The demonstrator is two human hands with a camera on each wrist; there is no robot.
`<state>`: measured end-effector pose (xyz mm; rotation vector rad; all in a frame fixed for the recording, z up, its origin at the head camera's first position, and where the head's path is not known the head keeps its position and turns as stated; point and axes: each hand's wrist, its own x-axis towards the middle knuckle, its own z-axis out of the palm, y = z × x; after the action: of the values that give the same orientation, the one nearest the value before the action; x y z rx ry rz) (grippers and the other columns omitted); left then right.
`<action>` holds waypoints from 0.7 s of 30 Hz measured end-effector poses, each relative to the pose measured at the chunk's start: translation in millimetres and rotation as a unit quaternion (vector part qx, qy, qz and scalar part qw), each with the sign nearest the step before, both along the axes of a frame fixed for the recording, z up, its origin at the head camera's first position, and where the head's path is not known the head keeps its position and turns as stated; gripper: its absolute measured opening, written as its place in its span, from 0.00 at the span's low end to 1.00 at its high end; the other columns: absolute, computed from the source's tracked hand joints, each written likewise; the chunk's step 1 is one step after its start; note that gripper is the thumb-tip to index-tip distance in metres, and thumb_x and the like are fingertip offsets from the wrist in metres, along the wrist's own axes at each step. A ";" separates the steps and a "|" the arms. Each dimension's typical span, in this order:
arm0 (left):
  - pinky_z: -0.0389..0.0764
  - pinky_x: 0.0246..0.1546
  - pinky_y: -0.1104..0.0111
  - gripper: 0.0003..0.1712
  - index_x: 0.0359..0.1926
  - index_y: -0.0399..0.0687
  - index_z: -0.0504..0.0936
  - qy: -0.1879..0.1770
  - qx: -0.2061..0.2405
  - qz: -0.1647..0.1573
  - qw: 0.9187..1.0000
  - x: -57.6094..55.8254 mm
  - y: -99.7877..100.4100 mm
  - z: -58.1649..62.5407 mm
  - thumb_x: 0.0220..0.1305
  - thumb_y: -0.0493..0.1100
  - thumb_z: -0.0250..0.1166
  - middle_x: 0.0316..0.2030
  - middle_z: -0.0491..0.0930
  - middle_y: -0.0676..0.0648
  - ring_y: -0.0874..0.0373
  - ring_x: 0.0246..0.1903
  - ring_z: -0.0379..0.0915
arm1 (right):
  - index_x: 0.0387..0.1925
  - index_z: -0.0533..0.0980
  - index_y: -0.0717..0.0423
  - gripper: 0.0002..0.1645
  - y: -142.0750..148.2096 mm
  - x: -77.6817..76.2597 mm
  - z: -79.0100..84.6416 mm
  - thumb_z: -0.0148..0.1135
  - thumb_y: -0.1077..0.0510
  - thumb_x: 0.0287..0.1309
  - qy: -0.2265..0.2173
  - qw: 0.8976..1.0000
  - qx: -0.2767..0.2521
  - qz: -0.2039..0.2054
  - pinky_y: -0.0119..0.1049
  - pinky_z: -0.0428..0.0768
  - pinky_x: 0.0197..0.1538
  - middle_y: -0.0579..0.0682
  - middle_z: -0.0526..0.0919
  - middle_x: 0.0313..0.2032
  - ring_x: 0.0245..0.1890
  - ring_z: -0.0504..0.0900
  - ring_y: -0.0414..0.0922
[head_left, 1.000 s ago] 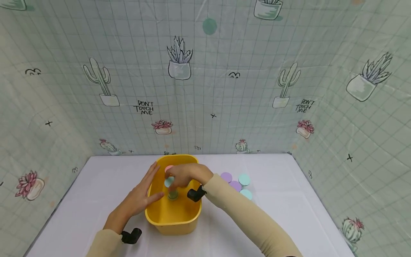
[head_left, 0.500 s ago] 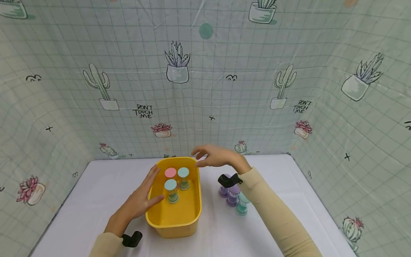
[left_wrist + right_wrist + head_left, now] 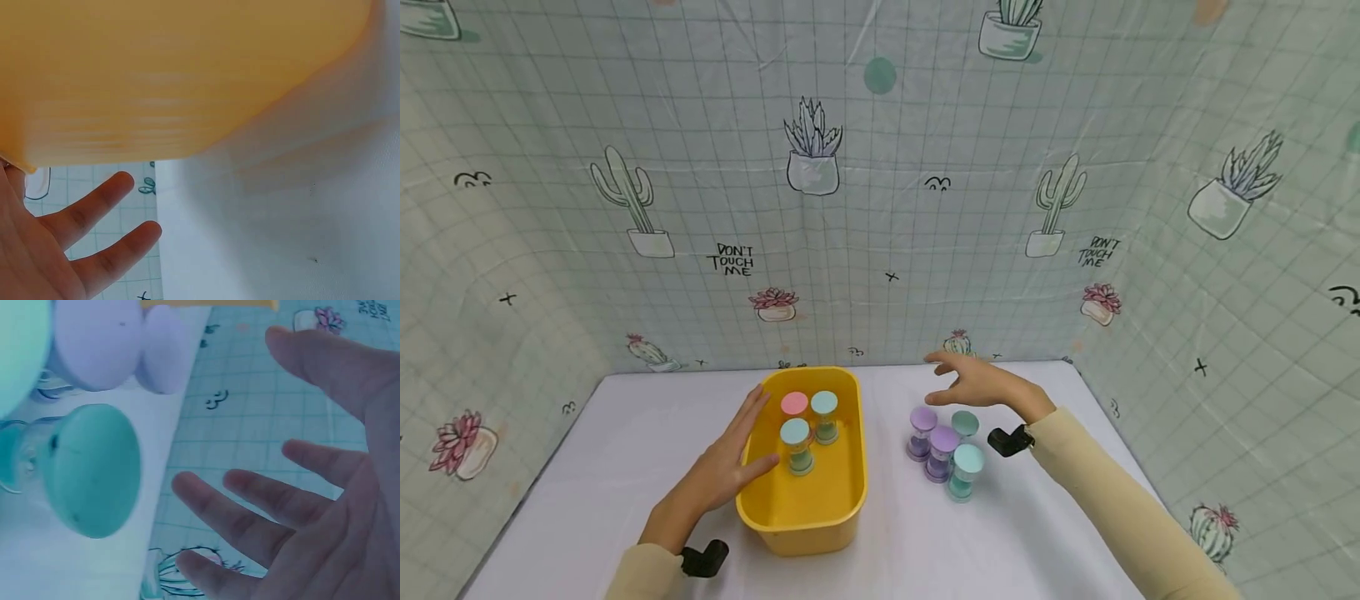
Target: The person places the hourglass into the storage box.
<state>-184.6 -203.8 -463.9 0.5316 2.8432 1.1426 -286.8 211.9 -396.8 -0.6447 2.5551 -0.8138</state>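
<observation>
My left hand (image 3: pixel 722 460) rests at the left rim of a yellow bin (image 3: pixel 805 508), fingers spread, thumb over the inside. Inside the bin stand a pink-capped sand timer (image 3: pixel 794 404) and two light-blue-capped ones, a rear sand timer (image 3: pixel 824 415) and a nearer sand timer (image 3: pixel 797 446). Over the table at right my right hand (image 3: pixel 981 385) hovers with loosely spread fingers, holding nothing. Just below it stand two purple sand timers (image 3: pixel 942 454), a darker teal sand timer (image 3: pixel 94 472) and a light teal sand timer (image 3: pixel 964 471), all upright and close together.
A white cloth covers the table (image 3: pixel 895 533). Behind and at both sides hangs a grid-patterned curtain (image 3: pixel 850 225) with cactus prints, close to the table's back edge. Each wrist carries a black camera mount (image 3: pixel 706 558).
My right hand let go of a light-blue-capped sand timer in the bin, rose out, and moved right to above the loose sand timers. My left hand stayed at the bin rim.
</observation>
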 end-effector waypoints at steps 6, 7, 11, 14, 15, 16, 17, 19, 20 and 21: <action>0.56 0.66 0.24 0.52 0.84 0.54 0.44 -0.004 -0.012 0.004 1.000 -0.9 0.0 1.2 0.70 0.63 0.60 0.84 0.35 0.45 0.32 0.80 0.42 | 0.74 0.66 0.49 0.46 -4.3 4.1 -20.9 0.70 0.38 0.60 -0.031 0.999 0.034 0.006 0.61 0.75 0.67 0.62 0.74 0.69 0.69 0.74 0.62; 0.56 0.67 0.25 0.52 0.84 0.54 0.44 -0.003 -0.012 0.004 1.000 -1.0 0.0 1.0 0.71 0.63 0.60 0.84 0.35 0.44 0.32 0.80 0.41 | 0.74 0.67 0.48 0.45 -6.0 4.0 -22.9 0.70 0.38 0.60 -0.035 0.999 0.041 0.008 0.62 0.74 0.68 0.62 0.75 0.69 0.70 0.73 0.62; 0.58 0.66 0.25 0.51 0.84 0.53 0.44 0.002 -0.019 0.004 1.000 -2.0 -0.5 2.3 0.71 0.62 0.59 0.84 0.36 0.44 0.32 0.80 0.43 | 0.70 0.72 0.48 0.40 -11.4 1.5 -28.3 0.71 0.41 0.60 -0.045 0.998 0.049 0.022 0.60 0.76 0.67 0.62 0.78 0.65 0.67 0.76 0.62; 0.60 0.65 0.25 0.51 0.84 0.53 0.44 0.007 -0.028 0.008 1.000 -3.2 -0.9 4.0 0.72 0.63 0.59 0.84 0.36 0.45 0.32 0.79 0.45 | 0.67 0.76 0.49 0.36 -15.6 -1.3 -29.1 0.72 0.45 0.59 -0.047 0.998 0.047 0.023 0.57 0.79 0.64 0.61 0.82 0.62 0.63 0.80 0.59; 0.60 0.65 0.25 0.51 0.84 0.53 0.44 0.008 -0.031 0.011 0.999 -3.4 -1.0 4.3 0.72 0.63 0.58 0.84 0.36 0.45 0.32 0.79 0.45 | 0.66 0.77 0.49 0.34 -16.8 -2.1 -29.2 0.72 0.45 0.59 -0.046 0.997 0.050 0.024 0.55 0.81 0.63 0.60 0.82 0.60 0.61 0.81 0.57; 0.61 0.65 0.25 0.51 0.84 0.53 0.44 0.007 -0.033 0.012 0.999 -3.4 -1.0 4.6 0.72 0.63 0.58 0.84 0.36 0.45 0.32 0.79 0.46 | 0.65 0.77 0.49 0.33 -18.0 -2.9 -29.1 0.73 0.46 0.59 -0.047 0.997 0.050 0.025 0.54 0.81 0.62 0.59 0.83 0.60 0.61 0.82 0.56; 0.61 0.65 0.25 0.51 0.84 0.53 0.44 0.004 -0.034 0.013 0.999 -3.1 -1.0 4.7 0.72 0.64 0.58 0.84 0.36 0.46 0.32 0.79 0.46 | 0.65 0.78 0.49 0.33 -18.9 -3.5 -29.5 0.73 0.47 0.59 -0.049 0.997 0.052 0.028 0.53 0.82 0.61 0.58 0.84 0.58 0.59 0.82 0.54; 0.61 0.65 0.25 0.51 0.84 0.53 0.44 -0.001 -0.036 0.014 0.999 -2.0 -0.7 4.7 0.71 0.64 0.58 0.84 0.36 0.45 0.32 0.79 0.46 | 0.64 0.79 0.49 0.31 -20.6 -4.8 -30.0 0.72 0.48 0.59 -0.052 0.997 0.055 0.035 0.51 0.82 0.61 0.55 0.85 0.57 0.58 0.82 0.51; 0.61 0.65 0.25 0.51 0.84 0.53 0.44 -0.002 -0.033 0.014 0.999 -1.5 -0.6 4.6 0.72 0.64 0.58 0.84 0.36 0.45 0.32 0.79 0.46 | 0.63 0.80 0.49 0.30 -21.3 -5.5 -30.3 0.72 0.49 0.59 -0.053 0.996 0.054 0.039 0.51 0.82 0.61 0.53 0.85 0.56 0.57 0.82 0.50; 0.61 0.65 0.26 0.51 0.84 0.53 0.44 -0.003 -0.033 0.014 0.999 -0.8 -0.6 4.3 0.72 0.64 0.58 0.84 0.36 0.46 0.32 0.79 0.46 | 0.62 0.81 0.49 0.29 -21.9 -6.3 -30.7 0.72 0.49 0.58 -0.054 0.996 0.054 0.042 0.50 0.82 0.60 0.52 0.85 0.55 0.56 0.82 0.49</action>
<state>-185.4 -204.3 -459.6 0.4850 2.8800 1.0486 -293.1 190.0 -427.5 -0.6527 2.4379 -0.6599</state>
